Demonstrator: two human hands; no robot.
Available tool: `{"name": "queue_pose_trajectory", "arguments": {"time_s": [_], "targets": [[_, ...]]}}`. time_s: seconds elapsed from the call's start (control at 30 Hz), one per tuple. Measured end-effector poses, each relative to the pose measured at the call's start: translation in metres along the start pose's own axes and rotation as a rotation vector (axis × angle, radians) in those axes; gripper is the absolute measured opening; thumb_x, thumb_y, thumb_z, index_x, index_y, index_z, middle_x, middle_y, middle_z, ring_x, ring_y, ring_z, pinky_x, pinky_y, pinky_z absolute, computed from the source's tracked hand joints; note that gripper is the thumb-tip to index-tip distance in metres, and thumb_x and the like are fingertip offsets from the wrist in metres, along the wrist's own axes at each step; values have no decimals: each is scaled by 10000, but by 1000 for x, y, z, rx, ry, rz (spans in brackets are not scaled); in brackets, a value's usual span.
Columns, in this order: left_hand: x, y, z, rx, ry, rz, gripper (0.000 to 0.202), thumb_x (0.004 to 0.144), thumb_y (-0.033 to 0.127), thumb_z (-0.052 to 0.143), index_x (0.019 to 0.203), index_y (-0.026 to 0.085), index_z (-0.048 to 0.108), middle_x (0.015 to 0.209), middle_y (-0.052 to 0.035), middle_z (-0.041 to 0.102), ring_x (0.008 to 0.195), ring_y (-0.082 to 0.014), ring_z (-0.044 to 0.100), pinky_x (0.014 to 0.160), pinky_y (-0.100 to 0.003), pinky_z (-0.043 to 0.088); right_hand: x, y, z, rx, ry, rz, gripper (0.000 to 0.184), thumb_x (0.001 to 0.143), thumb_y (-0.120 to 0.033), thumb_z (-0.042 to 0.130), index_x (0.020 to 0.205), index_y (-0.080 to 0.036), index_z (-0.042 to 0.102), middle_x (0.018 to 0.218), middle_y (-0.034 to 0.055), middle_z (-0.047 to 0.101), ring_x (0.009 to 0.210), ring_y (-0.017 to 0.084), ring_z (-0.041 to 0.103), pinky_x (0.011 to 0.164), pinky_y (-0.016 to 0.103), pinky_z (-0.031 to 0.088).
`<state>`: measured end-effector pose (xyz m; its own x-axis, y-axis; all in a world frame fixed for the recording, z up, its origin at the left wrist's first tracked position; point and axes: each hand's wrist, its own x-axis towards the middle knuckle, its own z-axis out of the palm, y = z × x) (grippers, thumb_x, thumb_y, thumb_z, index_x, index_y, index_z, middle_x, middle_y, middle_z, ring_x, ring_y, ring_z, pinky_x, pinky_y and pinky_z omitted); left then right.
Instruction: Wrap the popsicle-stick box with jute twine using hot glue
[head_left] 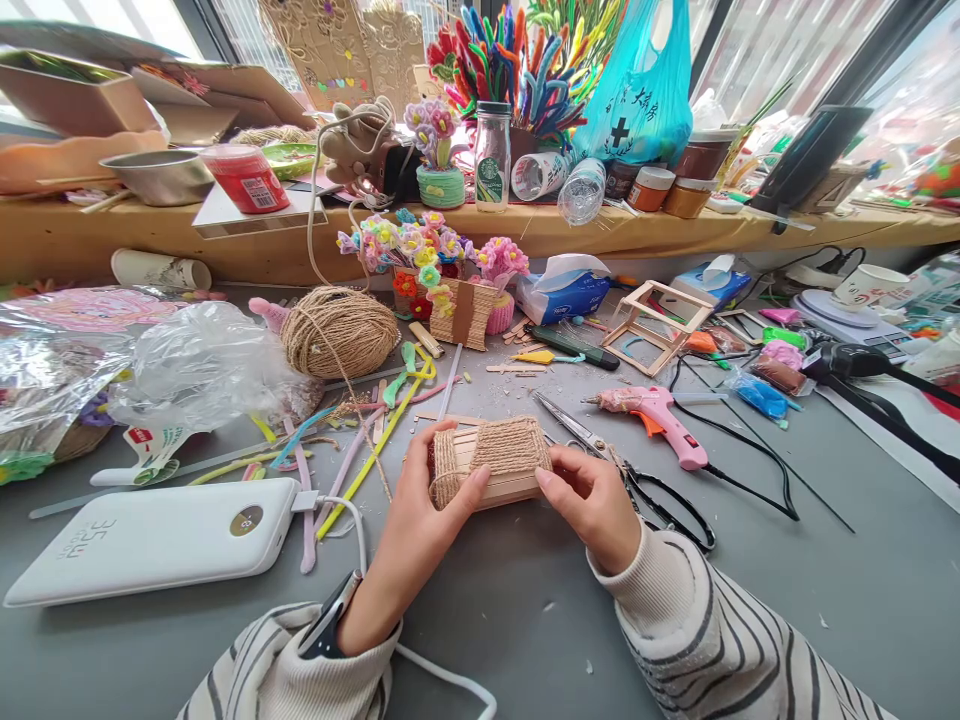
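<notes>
A small boxy piece (514, 452) of pale, flat wooden sticks was held over the near middle of the smooth grey worktop (517, 620). Coarse tan twine wrapped it in tight, ridged rows at its left end and across its upper right part.

The left hand (421, 495) gripped the left end, its fingers parted only by the piece's width, thumb pressed along the near edge. The right hand (604, 508) held the right end, thumb and forefinger narrowly spaced at the near corner.

Farther left sat a rounded, fuzzy twine ball (341, 332), a loose strand trailing nearward. To the right lay metal scissors (592, 440) with black looped handles, a glossy pink glue gun (664, 415) and, farther away, an open, angular stick frame (660, 322). A slab-like white power bank (161, 540) lay near left.
</notes>
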<state>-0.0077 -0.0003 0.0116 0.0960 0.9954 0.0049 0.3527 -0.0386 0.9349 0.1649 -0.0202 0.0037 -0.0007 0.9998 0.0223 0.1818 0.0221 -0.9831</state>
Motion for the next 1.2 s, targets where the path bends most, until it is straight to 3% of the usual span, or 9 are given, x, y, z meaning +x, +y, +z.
{"name": "queue_pose_trajectory", "arguments": {"time_s": [0.33, 0.47, 0.67, 1.0, 1.2], "targets": [[-2, 2, 0, -9, -14, 3, 462, 738, 426, 556, 1123, 225, 396, 1209, -67, 473, 1121, -233, 469, 948, -374, 349, -2, -6, -1, -293, 88, -168, 250, 757, -308, 472, 583, -171, 587, 524, -5, 456, 495, 108, 393, 495, 248, 348], [-2, 1, 0, 8, -6, 13, 461, 741, 427, 552, 1124, 224, 396, 1211, -70, 468, 1133, -237, 453, 955, -378, 339, -1, -3, 0, -266, 78, -157, 242, 773, -322, 460, 619, -172, 572, 558, 1, 476, 521, 113, 408, 508, 247, 352], [-2, -2, 1, 44, 9, 29, 485, 733, 442, 552, 1134, 221, 393, 1172, -69, 475, 1083, -234, 470, 938, -394, 355, -1, -2, 8, -271, 127, -78, 306, 723, -461, 545, 628, -171, 533, 539, -38, 379, 503, 89, 333, 464, 228, 298], [-6, -5, 3, -14, -30, 57, 496, 745, 453, 553, 1152, 235, 373, 1187, -72, 461, 1080, -231, 479, 933, -392, 364, -2, -1, 10, -236, 146, -26, 335, 744, -482, 525, 721, -152, 582, 606, 0, 506, 540, 106, 421, 502, 241, 347], [-5, -4, 5, 26, 21, 60, 482, 729, 461, 559, 1113, 222, 395, 1171, -77, 471, 1109, -245, 459, 949, -417, 349, -3, 0, 11, -220, 147, -34, 332, 752, -475, 527, 750, -150, 596, 630, 8, 534, 546, 109, 438, 508, 244, 356]]}}
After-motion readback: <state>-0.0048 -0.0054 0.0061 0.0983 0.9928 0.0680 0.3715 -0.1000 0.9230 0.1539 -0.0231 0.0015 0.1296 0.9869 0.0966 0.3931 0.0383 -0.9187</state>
